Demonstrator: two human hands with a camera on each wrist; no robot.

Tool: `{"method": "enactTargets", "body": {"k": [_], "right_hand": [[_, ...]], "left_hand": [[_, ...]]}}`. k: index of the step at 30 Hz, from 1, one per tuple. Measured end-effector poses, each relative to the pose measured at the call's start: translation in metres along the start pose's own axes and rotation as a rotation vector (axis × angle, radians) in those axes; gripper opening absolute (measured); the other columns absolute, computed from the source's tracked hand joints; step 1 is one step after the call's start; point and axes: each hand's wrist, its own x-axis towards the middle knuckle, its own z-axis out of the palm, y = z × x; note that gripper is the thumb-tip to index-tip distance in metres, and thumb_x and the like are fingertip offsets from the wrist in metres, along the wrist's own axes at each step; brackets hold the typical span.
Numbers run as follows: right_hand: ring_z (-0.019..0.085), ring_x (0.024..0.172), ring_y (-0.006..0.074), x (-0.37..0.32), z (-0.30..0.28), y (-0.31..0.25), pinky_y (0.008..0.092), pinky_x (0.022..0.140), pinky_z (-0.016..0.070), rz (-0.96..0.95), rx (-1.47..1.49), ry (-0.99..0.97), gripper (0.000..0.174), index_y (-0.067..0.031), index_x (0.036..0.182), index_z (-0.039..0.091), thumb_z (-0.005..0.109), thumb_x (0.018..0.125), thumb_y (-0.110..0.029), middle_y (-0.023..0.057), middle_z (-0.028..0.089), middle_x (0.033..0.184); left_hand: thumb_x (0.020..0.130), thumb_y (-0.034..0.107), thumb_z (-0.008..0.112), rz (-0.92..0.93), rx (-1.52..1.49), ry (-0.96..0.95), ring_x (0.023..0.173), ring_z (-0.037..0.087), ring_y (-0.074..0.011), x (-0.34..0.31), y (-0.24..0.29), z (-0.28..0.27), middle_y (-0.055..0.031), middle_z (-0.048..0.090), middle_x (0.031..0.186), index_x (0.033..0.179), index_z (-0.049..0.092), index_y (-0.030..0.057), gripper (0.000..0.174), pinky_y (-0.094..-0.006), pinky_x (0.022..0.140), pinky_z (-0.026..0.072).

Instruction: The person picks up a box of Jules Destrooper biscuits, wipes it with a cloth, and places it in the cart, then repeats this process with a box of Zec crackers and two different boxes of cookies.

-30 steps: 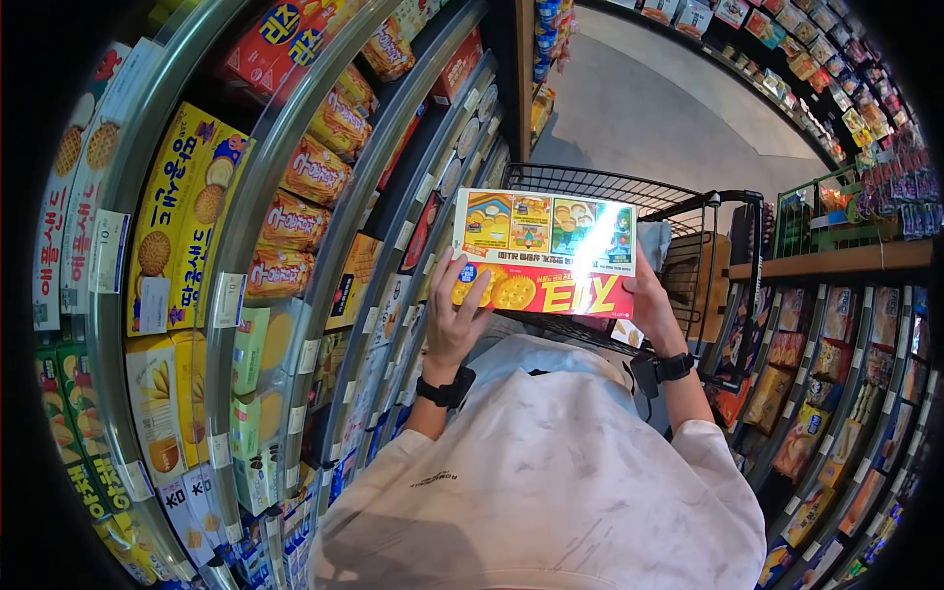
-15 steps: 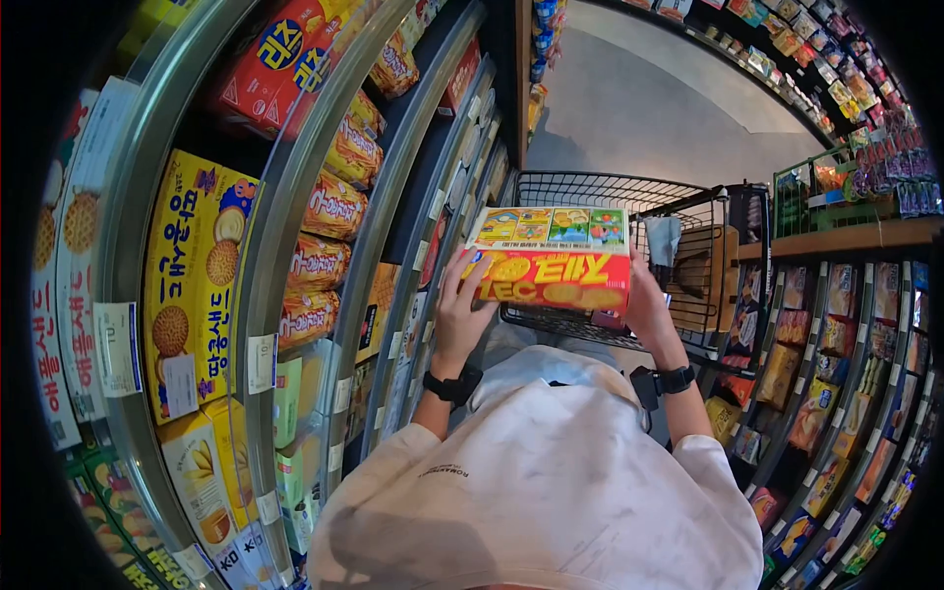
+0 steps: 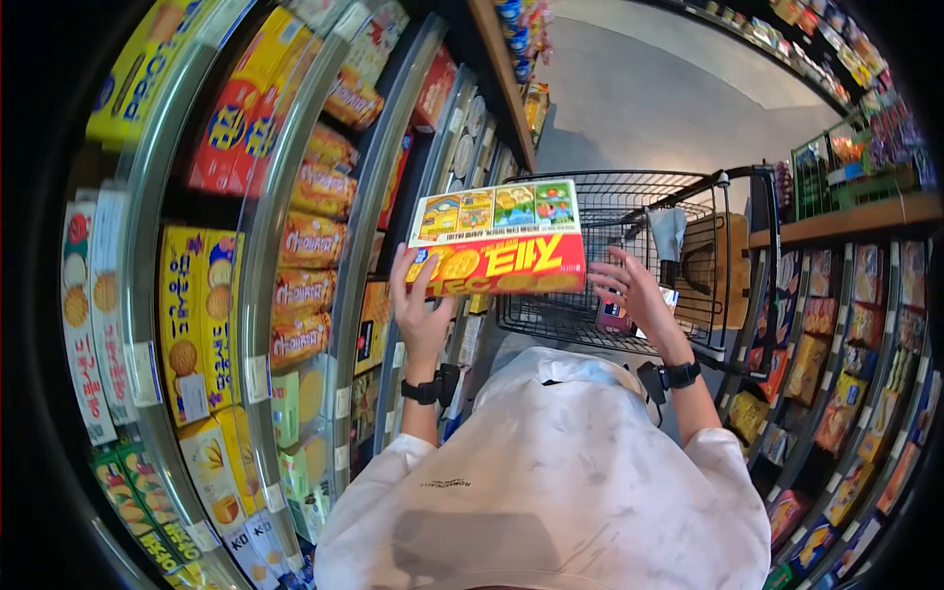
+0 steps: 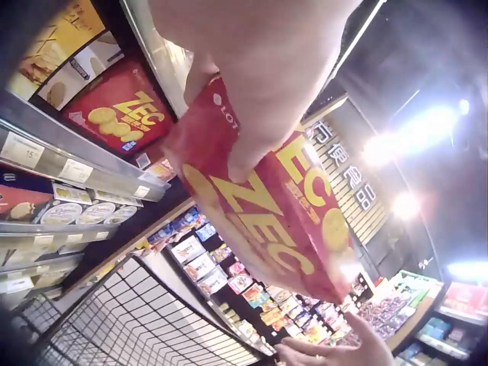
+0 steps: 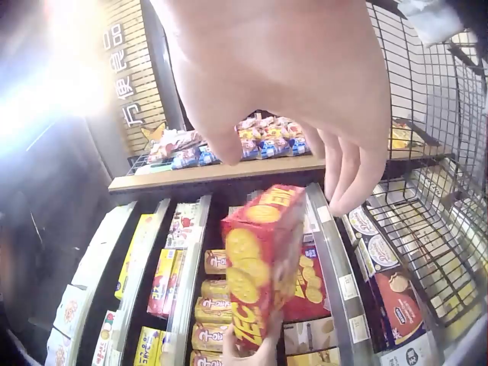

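Observation:
A red ZEC cracker box (image 3: 501, 265) with a white picture-covered back is held up in front of the shirt, close to the left shelves. My left hand (image 3: 423, 320) grips its left end, thumb on the red side and fingers behind, as the left wrist view shows with the box (image 4: 252, 198) at a slant. Just off the box's right end is my right hand (image 3: 639, 300), fingers spread and holding nothing. In the right wrist view a gap shows between that hand (image 5: 290, 84) and the box (image 5: 252, 282).
Slanting shelves (image 3: 261, 379) of biscuit boxes and packs line the left side. A matching ZEC box (image 4: 122, 114) sits on one shelf. Ahead stands a black wire shopping cart (image 3: 610, 182) with a cardboard piece (image 3: 723, 270) in it. More snack shelves (image 3: 821, 374) rise at right.
The box has moved left toward the shelves in my left hand and turned to show its red side. My right hand has let go of it. The view has shifted slightly.

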Motion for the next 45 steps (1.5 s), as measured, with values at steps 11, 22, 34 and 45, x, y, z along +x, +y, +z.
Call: {"method": "enactTargets", "body": {"k": [11, 22, 34, 45], "right_hand": [[0.069, 0.099, 0.0148, -0.004, -0.051, -0.020, 0.0258, 0.082, 0.0574, 0.156, -0.034, -0.304, 0.059, 0.0111, 0.137, 0.047, 0.069, 0.092, -0.020, 0.0155, 0.067, 0.118], [0.054, 0.125, 0.0192, -0.021, -0.037, -0.037, 0.0348, 0.110, 0.0437, -0.122, 0.083, -0.055, 0.072, 0.0050, 0.144, 0.033, 0.074, 0.086, -0.006, 0.0132, 0.052, 0.137], [0.049, 0.132, 0.0233, -0.023, -0.033, -0.031, 0.0420, 0.109, 0.0438, -0.114, 0.154, 0.003, 0.070, -0.0044, 0.149, 0.026, 0.068, 0.094, -0.018, 0.0127, 0.043, 0.147], [0.054, 0.127, 0.0260, -0.038, -0.041, -0.038, 0.0476, 0.107, 0.0447, -0.333, 0.182, 0.123, 0.058, -0.0025, 0.145, 0.033, 0.063, 0.097, -0.017, 0.0138, 0.051, 0.141]], "left_hand": [[0.069, -0.009, 0.077, 0.193, -0.056, -0.409, 0.150, 0.019, -0.0381, 0.059, 0.062, 0.019, -0.0183, 0.009, 0.163, 0.129, 0.065, 0.0197, 0.067, -0.0475, 0.116, 0.0353], [0.100, 0.019, 0.059, -0.380, -0.653, -0.610, 0.115, 0.061, -0.0220, 0.036, 0.053, 0.091, -0.0137, 0.061, 0.130, 0.150, 0.035, 0.0010, 0.057, -0.0317, 0.097, 0.0477], [0.076, 0.014, 0.076, -0.361, -1.178, -0.617, 0.129, 0.051, -0.0231, 0.094, 0.086, 0.069, -0.0175, 0.049, 0.143, 0.147, 0.038, -0.0044, 0.082, -0.0362, 0.112, 0.0369], [0.088, 0.023, 0.069, -0.411, -1.255, -0.360, 0.125, 0.049, -0.0208, 0.081, 0.077, 0.084, -0.0148, 0.050, 0.132, 0.143, 0.037, 0.0021, 0.067, -0.0336, 0.108, 0.0372]]}}
